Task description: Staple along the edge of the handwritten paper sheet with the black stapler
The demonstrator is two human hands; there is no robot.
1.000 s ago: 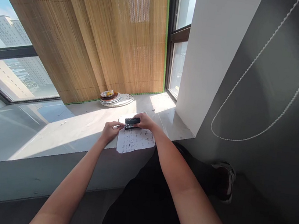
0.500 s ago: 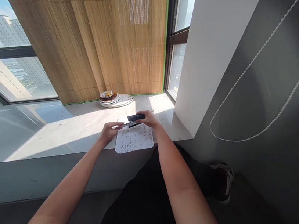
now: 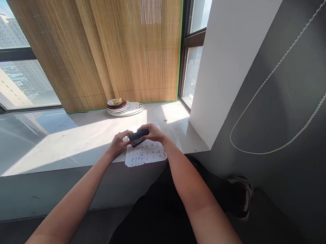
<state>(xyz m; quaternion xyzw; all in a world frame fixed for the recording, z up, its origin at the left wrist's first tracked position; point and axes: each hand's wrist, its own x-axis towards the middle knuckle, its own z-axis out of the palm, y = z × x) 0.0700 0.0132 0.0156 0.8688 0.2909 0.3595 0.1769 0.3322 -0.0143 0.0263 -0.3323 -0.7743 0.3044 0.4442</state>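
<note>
A dark stapler point(image 3: 138, 136) is held over a sheet of paper with handwriting point(image 3: 146, 154) that lies on the sill, its lower edge reaching the sill's front. My right hand point(image 3: 153, 132) is closed around the stapler's rear end. At the other end, my left hand point(image 3: 120, 142) grips the stapler's tip between thumb and fingers. The top and base of the stapler sit close together. My fingers partly hide both of its ends, and whether staples are inside cannot be seen.
Behind the hands, stacked plates point(image 3: 118, 107) stand on the pale window sill point(image 3: 72, 141). A bamboo blind point(image 3: 110, 42) with green edging hangs over the window. On the right are a white wall column point(image 3: 230, 63) and a looped bead cord point(image 3: 249, 152).
The stapler, earlier spread apart with a metal part showing, now has its halves together. My right hand has moved down and left, and my left fingers have come onto the stapler's front end.
</note>
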